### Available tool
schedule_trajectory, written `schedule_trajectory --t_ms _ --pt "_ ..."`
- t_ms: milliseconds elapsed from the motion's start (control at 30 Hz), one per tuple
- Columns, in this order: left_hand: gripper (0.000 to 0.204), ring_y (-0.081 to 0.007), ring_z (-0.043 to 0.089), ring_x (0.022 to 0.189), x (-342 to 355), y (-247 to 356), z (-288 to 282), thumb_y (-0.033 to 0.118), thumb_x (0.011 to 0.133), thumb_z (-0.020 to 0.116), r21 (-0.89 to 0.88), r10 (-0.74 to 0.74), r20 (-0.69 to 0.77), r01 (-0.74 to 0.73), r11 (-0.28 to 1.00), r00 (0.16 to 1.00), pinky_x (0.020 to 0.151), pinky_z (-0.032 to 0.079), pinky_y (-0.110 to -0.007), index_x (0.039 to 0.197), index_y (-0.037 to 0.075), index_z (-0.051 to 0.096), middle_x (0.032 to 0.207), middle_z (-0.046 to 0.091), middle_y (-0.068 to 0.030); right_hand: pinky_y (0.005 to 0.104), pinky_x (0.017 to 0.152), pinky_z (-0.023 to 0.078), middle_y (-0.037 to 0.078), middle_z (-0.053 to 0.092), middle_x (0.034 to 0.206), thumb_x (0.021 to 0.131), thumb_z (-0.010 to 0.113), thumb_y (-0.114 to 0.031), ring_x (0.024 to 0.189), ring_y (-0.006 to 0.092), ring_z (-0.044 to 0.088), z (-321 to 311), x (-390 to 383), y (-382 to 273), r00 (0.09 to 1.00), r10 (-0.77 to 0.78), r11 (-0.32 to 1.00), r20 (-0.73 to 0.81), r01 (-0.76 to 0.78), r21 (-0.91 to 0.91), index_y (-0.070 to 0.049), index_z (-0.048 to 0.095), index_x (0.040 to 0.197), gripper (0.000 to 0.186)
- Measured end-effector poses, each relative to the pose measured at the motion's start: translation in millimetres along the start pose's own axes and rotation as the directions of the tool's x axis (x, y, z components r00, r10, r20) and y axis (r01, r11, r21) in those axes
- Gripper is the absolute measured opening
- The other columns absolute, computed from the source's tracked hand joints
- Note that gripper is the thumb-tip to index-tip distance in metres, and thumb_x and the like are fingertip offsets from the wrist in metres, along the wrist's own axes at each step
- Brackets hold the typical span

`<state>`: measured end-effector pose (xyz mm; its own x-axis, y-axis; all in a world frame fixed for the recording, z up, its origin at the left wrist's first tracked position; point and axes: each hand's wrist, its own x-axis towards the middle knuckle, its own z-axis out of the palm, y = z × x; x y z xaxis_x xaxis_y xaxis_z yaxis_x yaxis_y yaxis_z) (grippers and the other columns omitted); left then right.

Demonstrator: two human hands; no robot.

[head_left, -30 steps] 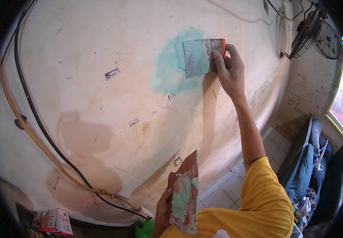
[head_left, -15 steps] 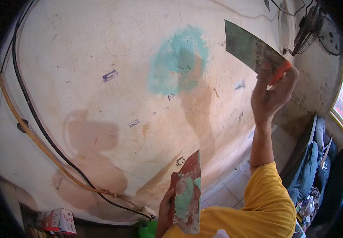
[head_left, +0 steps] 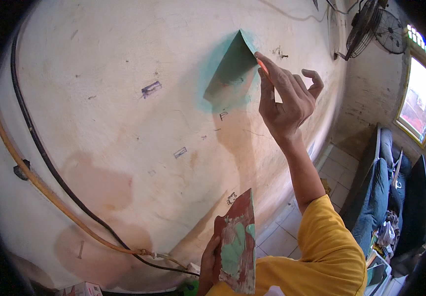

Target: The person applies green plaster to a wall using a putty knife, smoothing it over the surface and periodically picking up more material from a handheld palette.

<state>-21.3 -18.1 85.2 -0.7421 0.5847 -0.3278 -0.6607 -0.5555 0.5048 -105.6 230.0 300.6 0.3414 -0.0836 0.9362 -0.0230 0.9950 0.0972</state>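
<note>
In my right hand [head_left: 288, 102] is a wide putty knife with an orange handle edge [head_left: 263, 67], pinched between thumb and fingers, the little finger sticking out. Its blade is seen almost edge-on at a light green patch [head_left: 208, 64] on the wall, and a dark shadow falls across that patch. Whether the whole blade edge touches the wall I cannot tell. Low in front of me, my left hand [head_left: 209, 261] grips a reddish-brown flat board [head_left: 243, 211] by its left side. Wet green putty [head_left: 233, 250] is smeared over the board's face.
The pale, stained wall [head_left: 109, 64] fills most of the view. A black cable [head_left: 50, 160] and an orange-brown hose [head_left: 57, 200] run down its left side. Farther right are a fan [head_left: 390, 30], a window [head_left: 416, 98], dark blue cushioned furniture [head_left: 373, 190] and floor tiles [head_left: 279, 241].
My right hand has swung left to the wall, bringing the putty knife from beside the green patch onto it and turning its blade edge-on. The left hand and board have barely moved.
</note>
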Motion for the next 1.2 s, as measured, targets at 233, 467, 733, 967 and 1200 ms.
schedule_trajectory --t_ms 233,467,733,967,1200 --pt "0.049 -0.0224 0.059 0.091 6 9 -23 0.023 0.094 0.045 -0.026 -0.041 0.019 0.042 0.999 0.999 0.075 0.052 -0.033 0.140 0.017 0.033 0.113 0.055 -0.0108 0.0308 0.094 0.028 -0.006 0.070 0.087 0.082 0.064 -0.012 0.059 0.0039 0.058 -2 -8 0 0.995 -0.100 0.995 0.028 0.099 0.021 -0.023 0.068 0.104 0.025" --pt "0.049 -0.0231 0.059 0.092 12 15 -32 0.023 0.094 0.044 -0.016 -0.061 0.017 0.061 0.998 0.998 0.076 0.052 -0.034 0.141 0.018 0.032 0.114 0.055 -0.0109 0.0320 0.097 0.027 -0.006 0.070 0.092 0.080 0.065 -0.017 0.056 0.0045 0.055 -4 -18 -10 0.989 -0.130 0.991 0.073 0.129 0.023 -0.026 0.068 0.108 0.029" --pt "0.049 -0.0240 0.059 0.093 19 14 -30 0.023 0.094 0.044 -0.014 -0.107 0.034 0.108 0.994 0.994 0.078 0.052 -0.035 0.141 0.018 0.032 0.116 0.054 -0.0110 0.0340 0.096 0.032 -0.005 0.067 0.097 0.077 0.065 -0.018 0.057 0.0049 0.053 3 -39 -26 0.976 -0.194 0.979 0.101 0.199 -0.050 -0.029 0.065 0.111 0.036" --pt "0.049 -0.0247 0.058 0.094 20 13 -39 0.023 0.094 0.044 -0.019 -0.125 0.026 0.126 0.992 0.992 0.079 0.051 -0.036 0.141 0.018 0.031 0.117 0.054 -0.0111 0.0330 0.101 0.035 0.000 0.069 0.099 0.075 0.069 -0.014 0.065 0.0067 0.061 2 -48 -34 0.975 -0.139 0.990 0.173 0.135 0.033 -0.025 0.067 0.109 0.036" --pt "0.050 -0.0245 0.058 0.097 18 13 -22 0.022 0.094 0.043 -0.049 -0.145 0.068 0.148 0.988 0.987 0.082 0.050 -0.037 0.142 0.019 0.029 0.123 0.050 -0.0106 0.0377 0.102 0.038 0.003 0.068 0.101 0.071 0.068 -0.008 0.066 0.0102 0.063 -2 -55 -41 0.971 -0.096 0.994 0.219 0.083 0.069 -0.024 0.067 0.108 0.041"
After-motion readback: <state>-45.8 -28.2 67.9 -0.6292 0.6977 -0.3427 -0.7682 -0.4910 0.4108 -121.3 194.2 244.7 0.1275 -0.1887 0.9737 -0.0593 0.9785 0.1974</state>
